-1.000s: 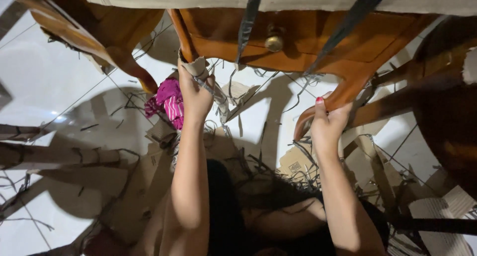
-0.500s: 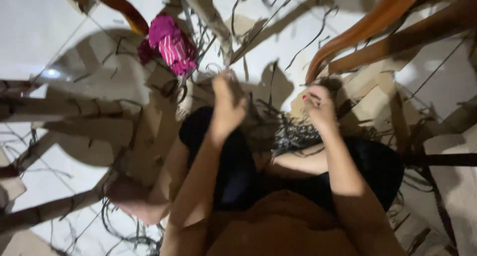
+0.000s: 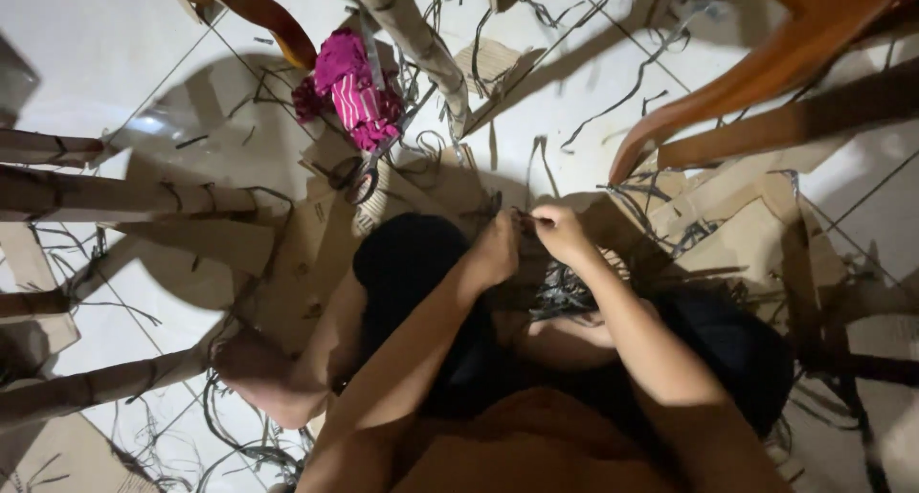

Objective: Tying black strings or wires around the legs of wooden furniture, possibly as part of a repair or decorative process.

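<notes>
Strip (image 3: 536, 217), thin and dark, now pinched between left hand (image 3: 498, 249) and right hand (image 3: 563, 233), both lowered from the chair (image 3: 766, 53) to her lap.

We see dim, warm indoor light; a glare spot on the glossy white tiled floor (image 3: 144, 124) upper left. Hard dark shadows spread under the curved orange wooden chair legs (image 3: 766, 81). Edges soft, slight motion blur.

The person wears an orange-brown top (image 3: 536, 445) and black shorts (image 3: 421, 292). Both arms are bare, with no sleeves. The hands (image 3: 498, 249) are bare too, no gloves.
</notes>
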